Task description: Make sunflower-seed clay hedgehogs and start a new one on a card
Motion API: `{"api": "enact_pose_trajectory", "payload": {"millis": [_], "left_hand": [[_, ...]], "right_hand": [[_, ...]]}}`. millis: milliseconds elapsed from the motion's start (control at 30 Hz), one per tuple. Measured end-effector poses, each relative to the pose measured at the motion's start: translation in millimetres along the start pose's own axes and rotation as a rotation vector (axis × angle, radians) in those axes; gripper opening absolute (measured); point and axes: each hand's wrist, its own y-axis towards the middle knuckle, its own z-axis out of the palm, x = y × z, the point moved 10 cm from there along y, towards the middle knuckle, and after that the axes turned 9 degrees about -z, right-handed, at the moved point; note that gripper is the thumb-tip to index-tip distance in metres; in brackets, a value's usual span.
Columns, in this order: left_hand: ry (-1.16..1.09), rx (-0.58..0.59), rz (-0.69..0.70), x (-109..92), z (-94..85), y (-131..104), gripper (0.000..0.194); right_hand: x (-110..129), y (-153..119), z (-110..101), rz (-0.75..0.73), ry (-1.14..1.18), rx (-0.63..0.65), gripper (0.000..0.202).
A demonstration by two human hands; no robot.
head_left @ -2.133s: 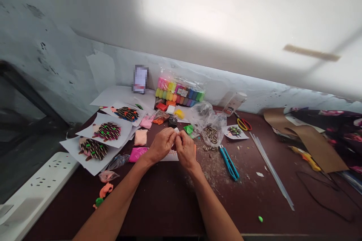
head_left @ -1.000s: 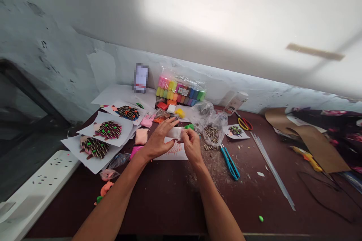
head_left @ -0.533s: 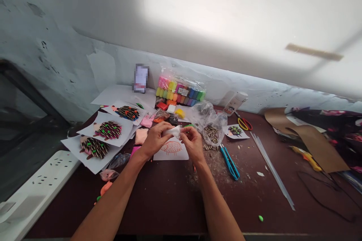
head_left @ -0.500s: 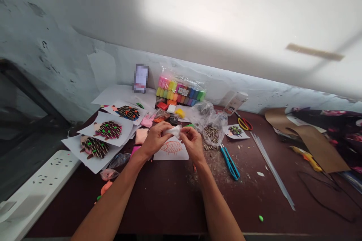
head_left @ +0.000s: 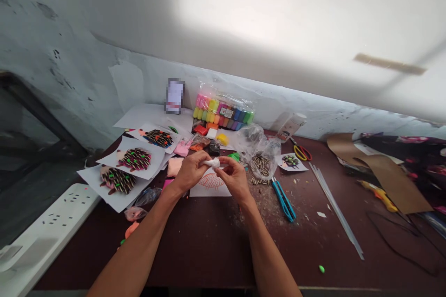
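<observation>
Between my two hands is a small lump of white clay (head_left: 213, 163), with a rounded knob and a narrower part; whether film wraps it I cannot tell. My left hand (head_left: 192, 170) pinches its narrow end. My right hand (head_left: 234, 174) has thumb and fingers closed at the knob. Just below them lies a sheet of paper with an orange hedgehog drawing (head_left: 209, 184), partly covered by the hands. A bit of green clay (head_left: 235, 156) shows behind my right hand.
Hedgehog pictures (head_left: 134, 160) lie left, beside a white power strip (head_left: 57, 222). Clay packs (head_left: 223, 113) and a phone (head_left: 174, 96) stand at the back. To the right are a bag of striped seeds (head_left: 261, 164), a blue cutter (head_left: 284, 200), scissors (head_left: 302, 152), glue sticks (head_left: 336, 211) and a glue gun (head_left: 379, 195).
The white clay has turned between my fingers and now shows a round knob towards my right hand. My right fingers have shifted around it. The table things have stayed in place.
</observation>
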Motion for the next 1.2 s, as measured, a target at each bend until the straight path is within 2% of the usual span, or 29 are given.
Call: {"api": "enact_pose_trajectory", "payload": {"millis": [100,167,300,400,500,700,1000,1200], "left_hand": [[-0.068,0.015,0.000,-1,1.2,1,0.011],[-0.199,0.015,-0.024,1,-0.3,2,0.019],[-0.559,0.041,-0.254,24,3.1,4,0.051],[-0.691,0.138,-0.397,35,16.3,0,0.058],[-0.706,0.174,-0.456,38,21.6,-2,0.060],[-0.689,0.064,-0.475,38,12.7,-1,0.055],[-0.508,-0.009,-0.384,29,4.1,0,0.039],[-0.411,-0.138,-0.357,34,-1.8,-1,0.031]], "right_hand": [[7,1,-3,-0.052,-0.038,-0.023,0.028],[9,1,-5,-0.069,-0.039,-0.055,0.027],[8,0,-6,-0.069,0.027,-0.091,0.028],[11,-1,-2,-0.097,0.009,-0.075,0.027],[14,-2,1,-0.133,-0.062,-0.031,0.026],[16,-1,3,-0.186,-0.191,0.027,0.025],[16,-4,10,-0.138,-0.324,0.097,0.030],[16,-4,11,-0.142,-0.344,0.090,0.029]]}}
